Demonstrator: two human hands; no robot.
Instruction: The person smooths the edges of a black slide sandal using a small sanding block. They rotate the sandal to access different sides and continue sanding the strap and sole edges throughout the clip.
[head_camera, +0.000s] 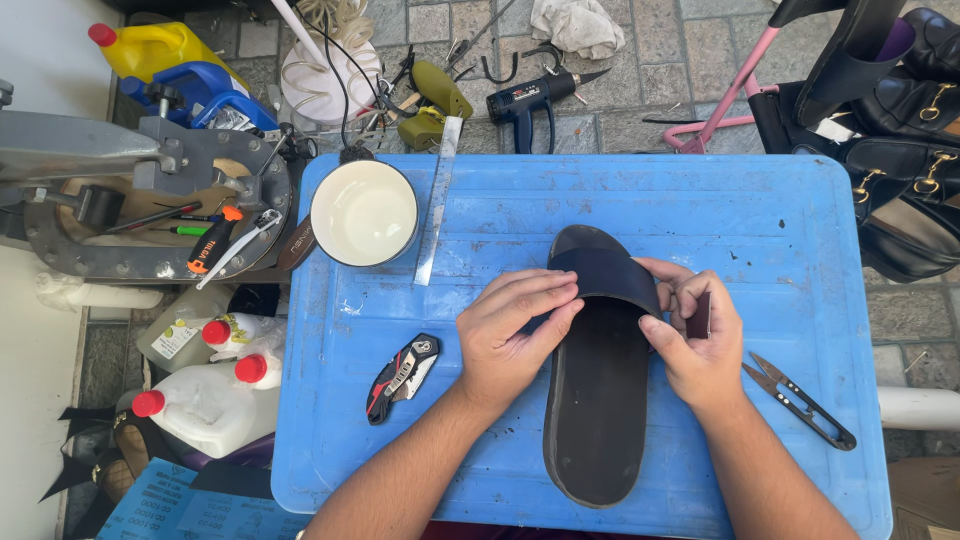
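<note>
Step in hand: seating strap (605, 275) on dark slide sandal (598, 400) lying on blue surface (780, 230). Left hand (510, 335) grip pinches strap's left edge; right hand (700, 345) grip clenched on right edge. Next move likely calls for firm, even pressure along both strap edges.

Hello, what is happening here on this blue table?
A person is working on a dark slide sandal that lies sole-down on a blue plastic table. The left hand presses on one side of the strap, and the right hand pinches the other side against the sole edge. Beside the left hand lies a folding utility knife; small thread snips lie by the right hand. A white bowl and a metal ruler sit farther back on the table.
</note>
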